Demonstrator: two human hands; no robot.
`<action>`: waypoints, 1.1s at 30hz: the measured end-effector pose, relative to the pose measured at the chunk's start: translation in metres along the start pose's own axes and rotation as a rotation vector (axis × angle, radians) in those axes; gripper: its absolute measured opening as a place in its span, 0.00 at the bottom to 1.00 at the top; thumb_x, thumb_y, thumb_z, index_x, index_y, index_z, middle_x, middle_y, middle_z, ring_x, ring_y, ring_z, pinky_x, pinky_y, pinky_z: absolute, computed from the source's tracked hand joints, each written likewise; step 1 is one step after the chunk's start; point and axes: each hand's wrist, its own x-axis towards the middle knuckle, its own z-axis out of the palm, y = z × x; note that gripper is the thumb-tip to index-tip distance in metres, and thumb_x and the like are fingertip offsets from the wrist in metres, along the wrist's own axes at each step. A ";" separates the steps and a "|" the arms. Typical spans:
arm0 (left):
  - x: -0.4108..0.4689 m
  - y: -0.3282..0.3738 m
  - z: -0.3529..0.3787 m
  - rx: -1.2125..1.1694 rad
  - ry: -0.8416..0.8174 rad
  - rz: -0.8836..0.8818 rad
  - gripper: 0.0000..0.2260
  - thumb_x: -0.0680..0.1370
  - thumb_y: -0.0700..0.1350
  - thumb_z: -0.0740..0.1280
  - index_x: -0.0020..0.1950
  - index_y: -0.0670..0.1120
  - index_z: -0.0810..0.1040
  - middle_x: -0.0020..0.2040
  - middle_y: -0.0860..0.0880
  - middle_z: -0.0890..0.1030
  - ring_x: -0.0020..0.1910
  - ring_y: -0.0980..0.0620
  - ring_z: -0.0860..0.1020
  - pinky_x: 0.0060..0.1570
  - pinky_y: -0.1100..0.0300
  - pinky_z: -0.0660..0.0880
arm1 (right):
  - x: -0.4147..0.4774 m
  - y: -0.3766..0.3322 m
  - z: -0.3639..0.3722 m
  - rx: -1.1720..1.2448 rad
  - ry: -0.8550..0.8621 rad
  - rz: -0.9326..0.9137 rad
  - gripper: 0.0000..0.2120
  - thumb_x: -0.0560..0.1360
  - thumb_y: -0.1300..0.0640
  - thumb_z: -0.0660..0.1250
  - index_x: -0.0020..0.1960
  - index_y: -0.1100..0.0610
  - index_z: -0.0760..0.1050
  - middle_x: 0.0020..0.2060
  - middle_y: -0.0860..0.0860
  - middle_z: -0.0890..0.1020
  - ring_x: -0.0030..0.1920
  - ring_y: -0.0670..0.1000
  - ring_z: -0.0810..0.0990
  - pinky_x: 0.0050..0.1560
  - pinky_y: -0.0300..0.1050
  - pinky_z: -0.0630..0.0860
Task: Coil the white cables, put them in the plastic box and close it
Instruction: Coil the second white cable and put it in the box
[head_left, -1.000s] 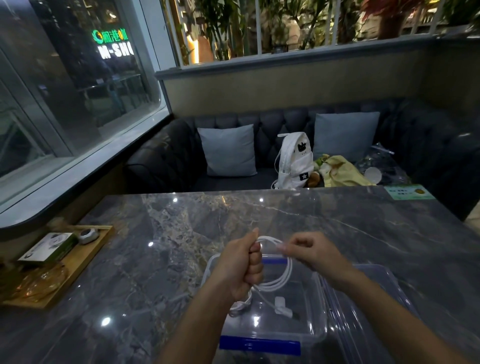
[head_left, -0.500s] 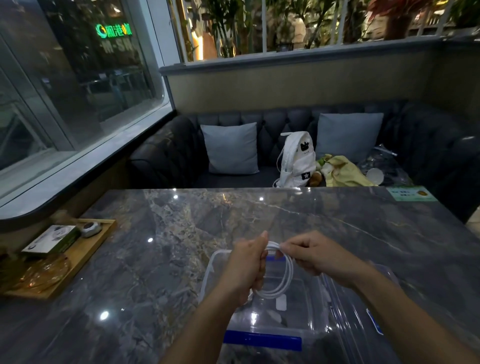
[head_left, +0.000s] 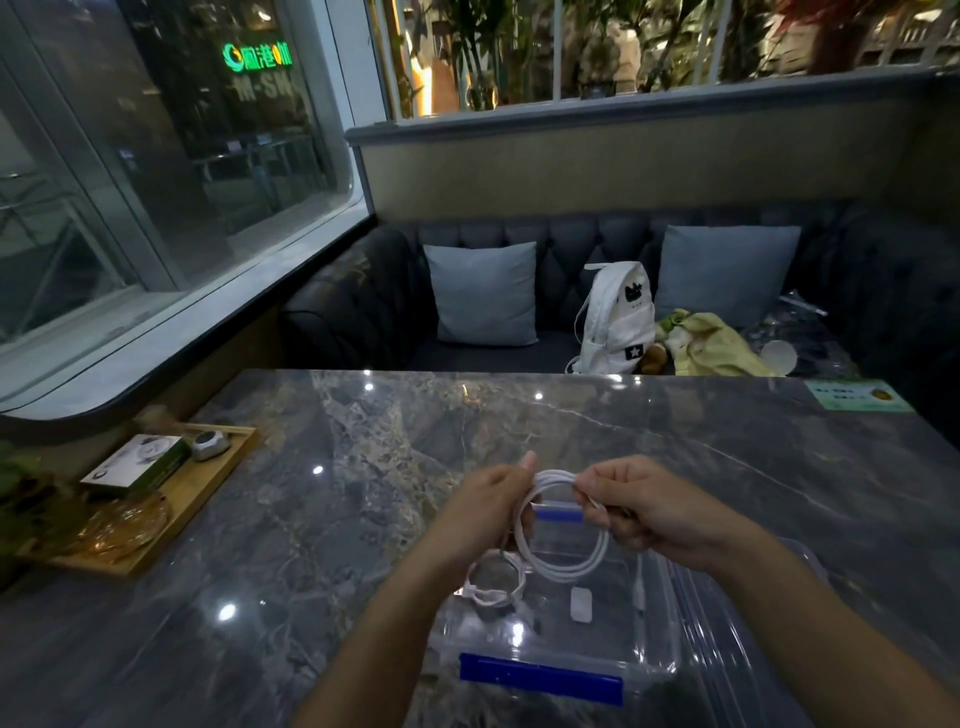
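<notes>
A white cable (head_left: 566, 564) hangs in a round coil above the clear plastic box (head_left: 649, 652), which has blue clips on its near and far sides. My left hand (head_left: 480, 512) grips the coil's left side. My right hand (head_left: 641, 506) pinches the top right of the coil, and the cable's plug end dangles below it. Inside the box lies a second, smaller coiled white cable (head_left: 493, 584) at the left and a small white adapter (head_left: 581, 604). The clear lid (head_left: 727, 639) lies flat to the right of the box.
A wooden tray (head_left: 208, 483) with a small box, a gadget and an amber glass dish stands at the table's left edge. A green card (head_left: 857, 396) lies at the far right corner. Beyond the marble table is a dark sofa with cushions and a white backpack (head_left: 618, 319).
Both hands have risen slightly with the coil, which now hangs as a fuller loop. My right hand has closed further onto the cable's end. The camera tilted up a little.
</notes>
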 end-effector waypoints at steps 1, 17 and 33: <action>0.000 -0.001 -0.006 0.070 0.002 0.012 0.17 0.78 0.56 0.59 0.37 0.46 0.76 0.30 0.50 0.75 0.27 0.56 0.73 0.31 0.62 0.72 | 0.000 0.000 -0.001 -0.003 0.007 -0.001 0.12 0.77 0.58 0.59 0.36 0.58 0.73 0.24 0.50 0.72 0.19 0.43 0.57 0.19 0.32 0.52; 0.000 -0.012 -0.020 -0.603 -0.380 -0.193 0.10 0.64 0.43 0.76 0.37 0.39 0.79 0.41 0.44 0.83 0.46 0.47 0.79 0.53 0.54 0.74 | 0.002 -0.003 -0.001 -0.169 0.094 -0.085 0.14 0.77 0.58 0.60 0.34 0.56 0.74 0.23 0.48 0.72 0.20 0.43 0.61 0.20 0.34 0.55; 0.001 -0.042 0.020 -0.288 0.253 0.082 0.14 0.65 0.35 0.75 0.33 0.50 0.73 0.35 0.46 0.81 0.32 0.48 0.82 0.34 0.60 0.78 | 0.011 0.015 -0.003 -0.146 0.192 -0.125 0.16 0.76 0.58 0.62 0.29 0.54 0.73 0.20 0.46 0.73 0.19 0.43 0.62 0.19 0.35 0.58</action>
